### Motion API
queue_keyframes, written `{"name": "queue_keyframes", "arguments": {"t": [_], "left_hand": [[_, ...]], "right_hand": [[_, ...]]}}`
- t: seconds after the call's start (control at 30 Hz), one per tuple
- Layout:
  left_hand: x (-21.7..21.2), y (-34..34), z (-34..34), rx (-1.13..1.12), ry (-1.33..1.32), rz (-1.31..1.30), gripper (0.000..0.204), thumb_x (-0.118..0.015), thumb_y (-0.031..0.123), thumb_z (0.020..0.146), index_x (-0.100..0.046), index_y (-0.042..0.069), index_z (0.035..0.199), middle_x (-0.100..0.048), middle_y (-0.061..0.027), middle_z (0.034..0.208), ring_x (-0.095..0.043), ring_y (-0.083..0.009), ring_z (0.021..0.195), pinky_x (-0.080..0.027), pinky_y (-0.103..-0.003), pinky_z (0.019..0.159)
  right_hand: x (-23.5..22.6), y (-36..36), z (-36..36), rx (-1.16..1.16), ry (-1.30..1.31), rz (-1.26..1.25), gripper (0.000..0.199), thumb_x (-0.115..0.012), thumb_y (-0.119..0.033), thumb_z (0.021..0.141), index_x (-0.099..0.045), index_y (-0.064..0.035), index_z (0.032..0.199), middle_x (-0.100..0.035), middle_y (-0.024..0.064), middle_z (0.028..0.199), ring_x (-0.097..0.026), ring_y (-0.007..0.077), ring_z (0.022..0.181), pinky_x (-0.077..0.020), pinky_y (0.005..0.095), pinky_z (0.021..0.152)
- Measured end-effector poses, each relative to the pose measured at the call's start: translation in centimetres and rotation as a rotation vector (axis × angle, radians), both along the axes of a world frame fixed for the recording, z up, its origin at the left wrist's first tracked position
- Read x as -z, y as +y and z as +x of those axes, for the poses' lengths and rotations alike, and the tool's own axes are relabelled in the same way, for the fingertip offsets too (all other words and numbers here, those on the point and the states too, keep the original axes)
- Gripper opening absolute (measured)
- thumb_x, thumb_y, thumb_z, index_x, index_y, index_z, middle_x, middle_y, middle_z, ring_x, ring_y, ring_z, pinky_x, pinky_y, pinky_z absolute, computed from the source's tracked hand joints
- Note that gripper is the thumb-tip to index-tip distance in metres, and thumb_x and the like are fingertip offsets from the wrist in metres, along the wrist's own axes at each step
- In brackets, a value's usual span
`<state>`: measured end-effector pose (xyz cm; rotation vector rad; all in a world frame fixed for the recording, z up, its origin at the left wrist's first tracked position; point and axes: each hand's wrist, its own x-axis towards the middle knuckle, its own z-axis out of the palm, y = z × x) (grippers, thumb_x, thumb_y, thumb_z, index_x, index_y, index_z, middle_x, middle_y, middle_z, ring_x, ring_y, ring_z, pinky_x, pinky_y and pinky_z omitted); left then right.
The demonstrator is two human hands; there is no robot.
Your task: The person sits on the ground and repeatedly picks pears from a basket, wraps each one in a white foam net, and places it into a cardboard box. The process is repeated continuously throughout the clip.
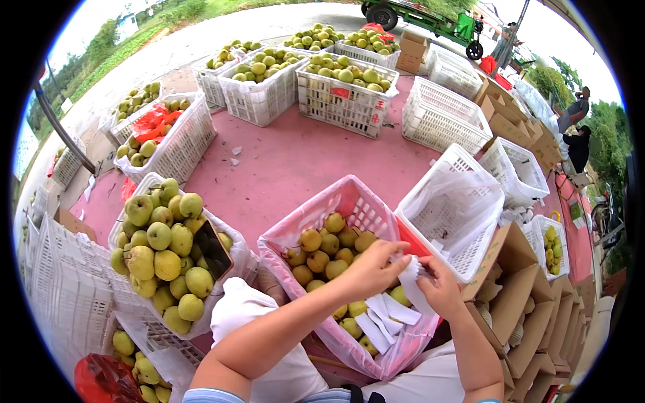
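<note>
In front of me is a pink crate lined with thin plastic (271, 236), with yellow-brown and green pears (318, 260) in it. Over its right side, both hands are at a white foam fruit net (411, 277). My left hand (373, 270) reaches across with its fingers closed at the net's upper edge. My right hand (438, 290) pinches the same net from the other side. Whether a pear is inside the net, I cannot tell. Several flat white foam nets (384, 321) lie on the pears below my hands.
At my left stands a white crate heaped with green pears (168, 252), a dark phone (213, 248) on top. A lined white crate (451, 208) adjoins on the right, beside cardboard boxes (514, 302). Pear-filled crates (346, 101) line the far side; a green cart (430, 20) stands beyond.
</note>
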<state>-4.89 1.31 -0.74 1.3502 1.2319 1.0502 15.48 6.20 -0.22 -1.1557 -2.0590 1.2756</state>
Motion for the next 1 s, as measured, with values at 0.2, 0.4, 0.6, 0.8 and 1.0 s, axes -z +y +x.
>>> {"name": "queue_keyframes", "arguments": {"t": [0.2, 0.4, 0.6, 0.8, 1.0], "left_hand": [[-0.2, 0.5, 3.2, 0.330, -0.342, -0.104, 0.042, -0.057, 0.029, 0.097, -0.056, -0.001, 0.127, -0.065, -0.0046, 0.100, -0.060, -0.0106, 0.089, -0.050, -0.026, 0.082], [2.4, -0.9, 3.2, 0.130, -0.213, 0.012, 0.032, -0.066, 0.013, 0.088, -0.063, -0.003, 0.116, -0.069, -0.0100, 0.099, -0.062, -0.0121, 0.089, -0.049, -0.028, 0.083], [2.7, -0.5, 4.1, 0.051, -0.203, 0.026, 0.023, -0.066, 0.016, 0.089, -0.064, -0.003, 0.101, -0.068, -0.0090, 0.086, -0.060, -0.0120, 0.079, -0.049, -0.029, 0.075], [3.8, -0.9, 4.5, 0.020, -0.146, 0.182, 0.019, -0.064, 0.011, 0.088, -0.059, -0.003, 0.101, -0.065, -0.0113, 0.085, -0.062, -0.0189, 0.079, -0.049, -0.031, 0.074], [2.3, -2.2, 5.3, -0.100, 0.333, 0.766, 0.034, -0.057, -0.004, 0.075, -0.052, 0.000, 0.109, -0.052, -0.0192, 0.115, -0.050, -0.0391, 0.112, -0.043, -0.041, 0.095]], "right_hand": [[1.6, -1.1, 4.4, 0.133, 0.298, -0.059, 0.035, -0.049, 0.007, 0.079, -0.043, -0.0022, 0.113, -0.056, 0.0106, 0.100, -0.055, 0.0134, 0.091, -0.0449, 0.0278, 0.081], [1.0, -1.7, 4.3, 0.041, -0.254, 0.270, 0.055, -0.064, -0.030, 0.092, -0.039, -0.0073, 0.136, -0.046, 0.0146, 0.133, -0.050, 0.0268, 0.119, -0.0457, 0.0325, 0.093], [2.4, -2.0, 4.0, 0.052, 0.092, -0.016, 0.041, -0.064, -0.024, 0.093, -0.046, 0.0003, 0.120, -0.056, 0.0075, 0.106, -0.056, 0.0169, 0.094, -0.0469, 0.0293, 0.084], [2.7, -1.4, 4.3, 0.026, 0.083, -0.082, 0.031, -0.061, -0.026, 0.095, -0.051, -0.0038, 0.113, -0.055, 0.0055, 0.101, -0.055, 0.0135, 0.091, -0.0474, 0.0248, 0.072], [4.6, -1.7, 5.0, -0.009, 0.319, -0.292, 0.021, -0.058, -0.023, 0.096, -0.057, -0.0040, 0.105, -0.057, 0.0033, 0.089, -0.054, 0.0095, 0.079, -0.0458, 0.0236, 0.070]]}}
